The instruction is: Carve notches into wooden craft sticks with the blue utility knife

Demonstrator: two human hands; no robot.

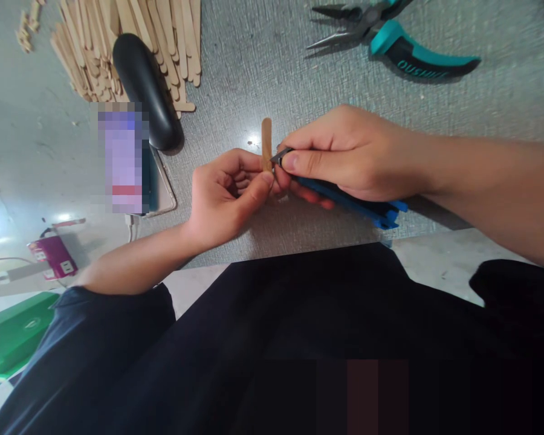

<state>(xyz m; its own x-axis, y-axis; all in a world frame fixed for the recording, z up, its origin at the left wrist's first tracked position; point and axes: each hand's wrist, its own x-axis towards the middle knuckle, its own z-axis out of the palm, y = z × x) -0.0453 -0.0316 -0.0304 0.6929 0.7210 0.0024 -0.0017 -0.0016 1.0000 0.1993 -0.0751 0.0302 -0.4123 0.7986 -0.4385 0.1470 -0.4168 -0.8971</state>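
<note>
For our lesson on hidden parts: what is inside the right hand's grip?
The right hand holds a blue cutter. Its blade shows past the thumb; part of its handle, including the rear end, shows below the hand. The rest is covered.

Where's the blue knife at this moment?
In the head view, the blue knife is just right of centre, in the right hand, its blade pointing left at the wooden stick held in the left hand.
</note>
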